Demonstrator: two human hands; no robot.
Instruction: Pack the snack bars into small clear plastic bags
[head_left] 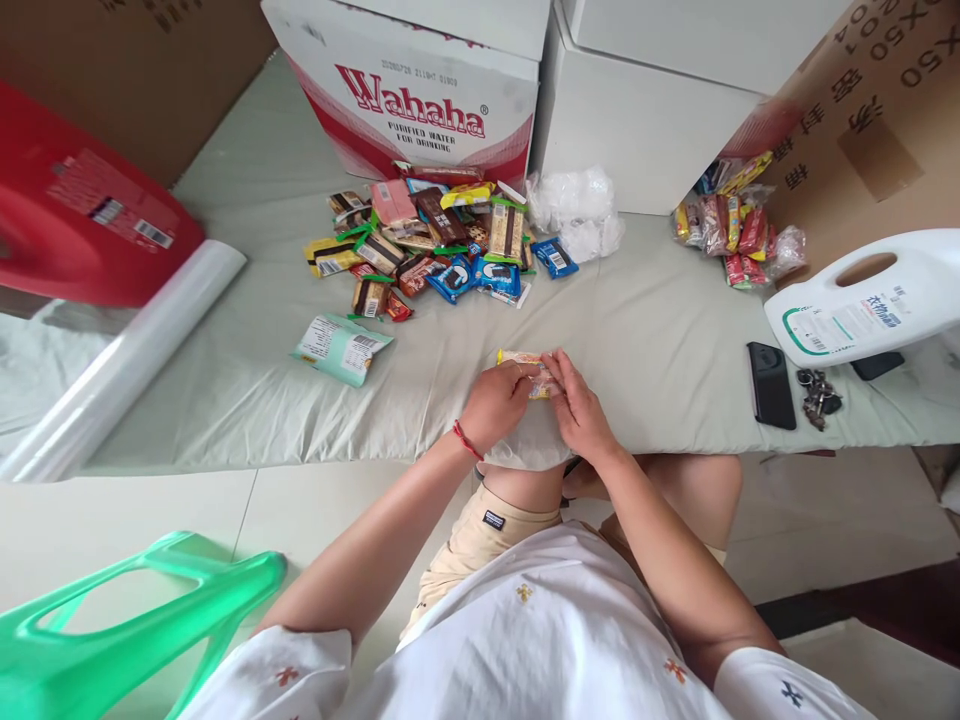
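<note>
At the front edge of the cloth-covered surface, my left hand (pixel 496 403), with a red string at its wrist, has its fingers closed on a small yellow and pink packet (pixel 523 357). My right hand (pixel 582 412) rests on the packet's right end, its fingers stretched out and lying close together. Both hands nearly meet over the packet and hide part of it. Clear plastic film (pixel 525 445) lies beneath them, by the edge. Beyond the hands is a pile of wrapped snacks (pixel 444 232). A light green packet (pixel 342 348) lies to the left.
Behind the pile stand a Wahaha carton (pixel 420 110) and crumpled clear bags (pixel 576 205). At right are bagged snacks (pixel 724 225), a white jug (pixel 862 300), a phone (pixel 771 385) and keys (pixel 817 398). At left are a plastic roll (pixel 127 355), a red jug (pixel 97 200) and a green stool (pixel 150 620).
</note>
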